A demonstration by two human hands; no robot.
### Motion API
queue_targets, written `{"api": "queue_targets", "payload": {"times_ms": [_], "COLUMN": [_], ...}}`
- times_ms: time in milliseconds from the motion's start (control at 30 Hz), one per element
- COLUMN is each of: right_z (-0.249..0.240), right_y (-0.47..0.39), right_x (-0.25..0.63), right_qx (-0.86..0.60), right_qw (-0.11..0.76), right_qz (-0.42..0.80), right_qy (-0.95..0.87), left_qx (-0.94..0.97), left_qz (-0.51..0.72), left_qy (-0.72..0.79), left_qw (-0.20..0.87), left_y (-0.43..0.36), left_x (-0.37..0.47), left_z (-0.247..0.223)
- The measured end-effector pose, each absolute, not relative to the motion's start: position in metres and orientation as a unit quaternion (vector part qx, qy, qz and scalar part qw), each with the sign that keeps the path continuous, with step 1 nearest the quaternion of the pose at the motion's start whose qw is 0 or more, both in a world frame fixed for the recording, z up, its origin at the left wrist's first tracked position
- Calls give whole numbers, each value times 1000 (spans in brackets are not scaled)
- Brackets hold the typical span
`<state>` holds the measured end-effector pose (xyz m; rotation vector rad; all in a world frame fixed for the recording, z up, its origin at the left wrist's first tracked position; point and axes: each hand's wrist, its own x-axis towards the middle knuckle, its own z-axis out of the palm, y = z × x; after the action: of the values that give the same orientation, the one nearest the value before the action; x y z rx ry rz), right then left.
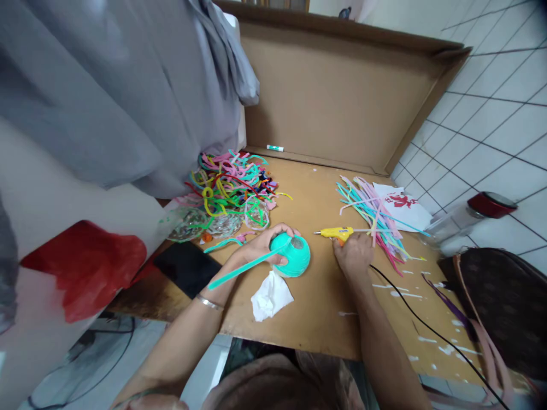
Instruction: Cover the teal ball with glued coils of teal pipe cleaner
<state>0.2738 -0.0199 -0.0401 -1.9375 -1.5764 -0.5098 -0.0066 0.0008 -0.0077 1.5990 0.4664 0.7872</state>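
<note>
My left hand (pixel 260 246) is closed around a round turquoise ball-shaped piece (pixel 297 262) with a greyish opening at its top. A turquoise pipe cleaner (pixel 243 270) runs from the ball down to the left, across my wrist. In my right hand (pixel 355 253) is a yellow glue gun (pixel 335 232), its nozzle pointing left toward the ball but apart from it. A glue stick sticks out of its back. Below the ball lies a crumpled white tissue (pixel 272 296).
Several coloured pipe cleaners (pixel 231 182) are heaped at the left back; a straighter bundle (pixel 371 210) lies at the right. A dark flat object (pixel 186 266), a glass bottle (pixel 459 219), a brown bag (pixel 499 307) and a black cord (pixel 423 327) surround the work. Cardboard (pixel 333 97) stands behind.
</note>
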Motion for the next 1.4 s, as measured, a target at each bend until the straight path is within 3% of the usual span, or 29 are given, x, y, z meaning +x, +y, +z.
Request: {"api": "queue_targets", "payload": {"times_ms": [100,200,267,367,467,633,933,1400], "right_z": [-9,28,46,55,48,38,21,8], "right_y": [-40,-69,-86,-95,-89,-77,-72,-70], "right_x": [253,217,189,159,157,189,200,199], "right_qx": [-666,-556,-488,-416,-375,-385,-436,-439], "right_qw": [317,360,333,298,339,477,500,535], "right_qz": [-218,-152,-114,-121,-116,34,167,167], "right_qy": [-639,-733,-799,-851,-855,-789,-729,-703], "left_qx": [692,699,701,695,697,719,719,720], "left_qz": [343,337,334,337,352,337,345,339], "left_qy": [187,186,193,197,211,212,183,179], "left_qw": [606,603,601,604,589,570,575,579], "left_y": [2,4,4,3,0,0,4,4], "left_x": [-6,-6,-6,-6,-6,-6,-7,-9], "left_z": [-8,-11,-12,-13,-9,-5,-13,-15]}}
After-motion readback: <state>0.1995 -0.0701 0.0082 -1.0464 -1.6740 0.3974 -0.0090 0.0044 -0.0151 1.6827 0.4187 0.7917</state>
